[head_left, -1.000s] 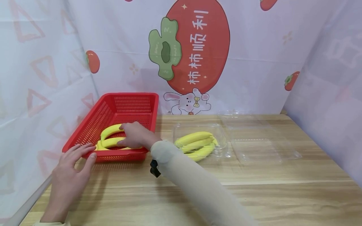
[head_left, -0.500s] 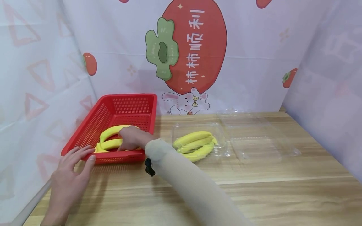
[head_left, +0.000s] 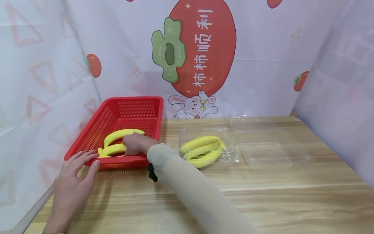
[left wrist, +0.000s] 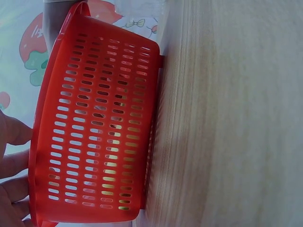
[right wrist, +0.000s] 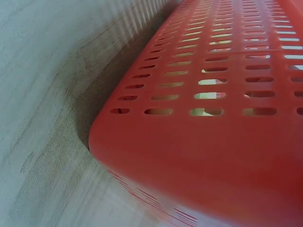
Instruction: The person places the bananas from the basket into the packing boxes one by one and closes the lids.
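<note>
In the head view, a red perforated basket (head_left: 109, 162) stands at the left with yellow bananas in it. One banana (head_left: 119, 134) lies toward the back; another (head_left: 114, 149) is nearer the front rim. My right hand (head_left: 135, 143) reaches over the rim onto the right part of the front banana. Its fingertips are hidden, so I cannot tell whether they grip it. My left hand (head_left: 73, 180) rests at the front left corner, fingers extended over the rim. The left wrist view shows those fingers (left wrist: 14, 163) at the basket edge; the right wrist view shows the basket wall (right wrist: 189, 156).
Right of the basket, a clear plastic box (head_left: 230, 143) holds several bananas (head_left: 204, 151). A second clear container, its lid laid open (head_left: 263, 152), sits farther right. Printed cloth (head_left: 257, 65) hangs behind the wooden table (head_left: 263, 195).
My right hand has sunk lower into the basket and shifted toward the front rim, uncovering the right end of the back banana. The left hand stays at the corner.
</note>
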Available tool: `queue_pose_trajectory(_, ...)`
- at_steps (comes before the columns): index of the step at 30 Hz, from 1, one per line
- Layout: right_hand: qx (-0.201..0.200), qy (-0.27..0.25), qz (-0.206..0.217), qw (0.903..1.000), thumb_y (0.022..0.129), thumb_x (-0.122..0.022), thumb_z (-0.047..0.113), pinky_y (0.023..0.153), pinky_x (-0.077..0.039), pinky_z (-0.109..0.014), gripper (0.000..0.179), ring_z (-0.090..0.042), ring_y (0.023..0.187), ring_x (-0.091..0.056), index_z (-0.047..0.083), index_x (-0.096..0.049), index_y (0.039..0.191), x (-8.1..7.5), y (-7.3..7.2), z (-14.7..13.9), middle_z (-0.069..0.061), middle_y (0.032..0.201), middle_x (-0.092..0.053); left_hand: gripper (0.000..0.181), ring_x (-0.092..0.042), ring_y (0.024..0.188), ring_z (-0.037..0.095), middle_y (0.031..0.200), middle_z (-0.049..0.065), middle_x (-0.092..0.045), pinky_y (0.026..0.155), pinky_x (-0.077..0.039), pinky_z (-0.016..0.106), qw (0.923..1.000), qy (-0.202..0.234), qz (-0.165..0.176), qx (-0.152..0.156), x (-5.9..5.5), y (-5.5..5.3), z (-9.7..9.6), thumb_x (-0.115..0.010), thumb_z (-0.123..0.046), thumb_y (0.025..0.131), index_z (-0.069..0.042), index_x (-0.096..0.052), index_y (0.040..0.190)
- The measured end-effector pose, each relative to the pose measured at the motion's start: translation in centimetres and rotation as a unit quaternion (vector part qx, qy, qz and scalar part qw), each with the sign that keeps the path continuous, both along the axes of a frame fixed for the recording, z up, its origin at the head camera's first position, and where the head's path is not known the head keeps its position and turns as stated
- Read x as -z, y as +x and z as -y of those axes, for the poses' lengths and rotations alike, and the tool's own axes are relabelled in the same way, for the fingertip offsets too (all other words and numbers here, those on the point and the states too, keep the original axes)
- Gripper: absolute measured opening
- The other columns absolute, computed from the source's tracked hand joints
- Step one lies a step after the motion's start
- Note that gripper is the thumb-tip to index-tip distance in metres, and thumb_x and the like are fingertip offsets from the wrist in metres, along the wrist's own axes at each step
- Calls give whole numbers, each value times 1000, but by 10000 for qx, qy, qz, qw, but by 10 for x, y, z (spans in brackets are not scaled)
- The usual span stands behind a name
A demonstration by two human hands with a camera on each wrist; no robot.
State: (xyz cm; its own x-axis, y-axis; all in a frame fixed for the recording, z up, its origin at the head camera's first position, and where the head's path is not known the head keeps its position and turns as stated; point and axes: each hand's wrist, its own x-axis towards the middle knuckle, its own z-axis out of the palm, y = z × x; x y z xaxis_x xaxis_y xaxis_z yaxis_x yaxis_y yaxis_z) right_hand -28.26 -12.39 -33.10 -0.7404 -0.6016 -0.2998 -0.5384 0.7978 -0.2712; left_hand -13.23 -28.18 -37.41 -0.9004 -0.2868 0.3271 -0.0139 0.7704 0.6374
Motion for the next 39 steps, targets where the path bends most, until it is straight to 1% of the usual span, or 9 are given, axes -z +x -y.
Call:
queue_pose_trajectory(6,48,-47,109,9999,99,-75,41,73,-41,-21,22,-10,85,-55,22,-65,106,1,-2,0,5,88,-55,48,-33,157,40,157,18,-56,117,-30,82,10000,-31,-45,18,0,0,0,-63,-36,106,-12,-63,148)
queue_pose_trajectory(10,111,-125,237,9996,98,-76,39,73,-42,-21,22,-10,85,-56,21,-67,107,1,-4,0,4,87,-54,48,-34,157,40,157,18,-56,116,-30,83,10000,-39,-56,43,-1,0,-1,-63,-36,106,-12,-63,148)
queue_pose_trajectory(16,55,-271,169,9995,97,-78,38,76,-43,-21,25,-10,87,-57,20,-73,113,1,-5,0,5,88,-58,48,-33,157,40,157,18,-56,117,-30,83,10000,-42,-61,44,-2,0,-1,-63,-36,106,-12,-63,148)
queue_pose_trajectory(18,11,-328,182,9993,97,-77,37,75,-43,-21,22,-10,85,-57,20,-74,110,1,-5,0,4,84,-58,48,-34,157,40,157,18,-56,117,-30,82,9999,-51,-81,41,-2,-1,-2,-63,-35,106,-12,-63,148)
queue_pose_trajectory(22,-180,-347,199,9990,100,-74,34,69,-40,-20,17,-10,75,-53,17,-72,97,2,-5,-1,3,72,-47,47,-34,157,40,157,18,-56,117,-30,82,9999,-34,-118,47,-3,-1,-1,-63,-35,106,-11,-64,147)
queue_pose_trajectory(25,-232,-331,239,9989,101,-72,30,67,-38,-20,15,-10,72,-49,16,-71,95,1,-4,-1,3,71,-43,47,-34,157,40,158,18,-56,117,-29,83,9999,-20,-105,47,-2,-1,-1,-63,-35,106,-11,-64,147)
queue_pose_trajectory(30,-165,-252,385,9988,102,-71,27,67,-40,-20,12,-10,73,-51,16,-72,97,-1,-5,-1,3,73,-44,47,-33,158,40,158,18,-55,116,-31,83,10000,-23,-68,26,-2,-1,-1,-63,-35,106,-12,-64,147)
queue_pose_trajectory(34,-158,-194,293,9993,101,-72,28,64,-39,-19,16,-10,69,-49,17,-69,91,1,-7,1,3,71,-44,46,-34,157,40,157,18,-56,117,-29,82,9999,-31,-110,43,-1,-1,0,-63,-35,106,-12,-64,146)
queue_pose_trajectory(39,-56,-219,193,9996,98,-76,34,60,-37,-18,23,-10,64,-49,17,-70,84,3,-9,4,3,68,-45,46,-34,157,40,157,18,-56,118,-29,82,9999,-45,-143,71,-1,-2,0,-63,-35,106,-12,-64,147)
